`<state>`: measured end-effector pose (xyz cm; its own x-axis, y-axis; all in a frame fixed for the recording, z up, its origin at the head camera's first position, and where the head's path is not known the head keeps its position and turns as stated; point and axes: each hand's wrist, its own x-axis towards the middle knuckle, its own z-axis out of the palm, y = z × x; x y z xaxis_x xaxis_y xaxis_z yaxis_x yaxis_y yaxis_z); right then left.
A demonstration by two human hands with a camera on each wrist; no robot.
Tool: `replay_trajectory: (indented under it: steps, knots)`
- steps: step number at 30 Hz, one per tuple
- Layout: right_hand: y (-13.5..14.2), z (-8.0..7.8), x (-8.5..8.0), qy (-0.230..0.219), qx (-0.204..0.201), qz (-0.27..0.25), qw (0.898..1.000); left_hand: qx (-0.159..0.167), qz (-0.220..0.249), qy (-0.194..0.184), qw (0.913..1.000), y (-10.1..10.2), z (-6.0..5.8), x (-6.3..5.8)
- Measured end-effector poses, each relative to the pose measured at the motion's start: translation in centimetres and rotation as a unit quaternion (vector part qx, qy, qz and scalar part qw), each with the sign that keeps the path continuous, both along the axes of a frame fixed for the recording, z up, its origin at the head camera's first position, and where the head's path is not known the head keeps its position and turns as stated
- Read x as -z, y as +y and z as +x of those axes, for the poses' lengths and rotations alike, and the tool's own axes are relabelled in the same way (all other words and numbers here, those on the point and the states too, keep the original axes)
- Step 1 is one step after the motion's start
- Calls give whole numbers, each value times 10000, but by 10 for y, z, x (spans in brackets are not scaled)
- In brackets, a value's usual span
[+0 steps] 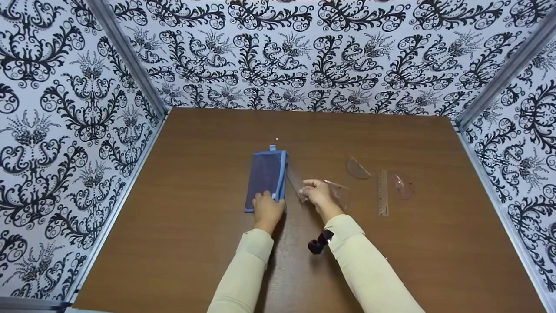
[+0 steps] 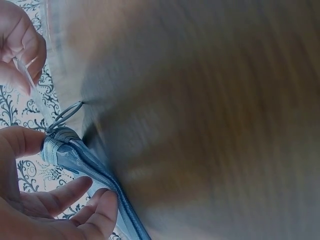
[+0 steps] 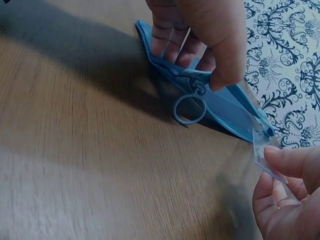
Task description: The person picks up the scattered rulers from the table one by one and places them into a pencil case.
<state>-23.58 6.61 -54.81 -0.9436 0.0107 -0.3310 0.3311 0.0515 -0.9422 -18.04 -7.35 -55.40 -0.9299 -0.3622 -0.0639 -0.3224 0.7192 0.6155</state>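
A blue mesh zip pouch [image 1: 264,171] lies on the brown table, a ring pull [image 3: 176,105] hanging from its zip. My left hand [image 1: 267,208] grips the pouch's near end, thumb and fingers at the zipped edge; in the right wrist view the mouth gapes. Between thumb and fingers, my right hand [image 1: 320,194] pinches a clear straight-edged plastic piece [image 3: 262,152]. That piece slants to the pouch's far right side, its tip at the mouth; how far inside it reaches, I cannot tell. Beside the right hand lies a clear set square [image 1: 341,194], partly covered by it.
Right of the hands lie a clear half-round protractor [image 1: 358,169], a clear ruler [image 1: 382,193] and a pinkish protractor [image 1: 403,187]. Patterned black-and-white walls [image 1: 278,56] enclose the table [image 1: 195,261] at the back and sides. A dark wrist camera [image 1: 320,242] sticks out from the right sleeve.
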Motion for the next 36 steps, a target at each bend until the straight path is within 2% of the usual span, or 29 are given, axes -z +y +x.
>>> replay_trajectory:
  steps: [6, 18, 21, 23, 25, 28, 30, 32, 36]
  knots:
    - [-5, -1, 1, 51, -5, 82, 10000, 5, 36, -21, 10000, 0, 0, -1]
    - [-13, -3, 3, -175, -22, 248, 9995, 22, 170, -229, 9996, -1, 1, -4]
    - [-14, -6, 7, 82, -187, 58, 9998, 27, 98, -211, 9997, -1, 1, -3]
    - [-11, -21, 40, 403, -320, -320, 9982, 28, 59, -193, 9998, -1, 0, -4]
    - [-10, -29, 54, 426, -409, -495, 9970, 27, 25, -198, 9998, -1, -1, -3]
    - [-14, -33, 63, 238, -183, -238, 9993, 18, 5, -197, 9998, -1, -1, -3]
    - [-19, -19, 33, -14, -83, 21, 10000, 7, -6, -180, 9998, -1, -1, -2]
    - [-22, -9, 14, 1, -100, 21, 9999, -6, -1, -163, 9999, 0, -1, -2]
    - [-23, 3, -11, -76, -250, -73, 9996, -20, 10, -102, 9999, 0, 0, -2]
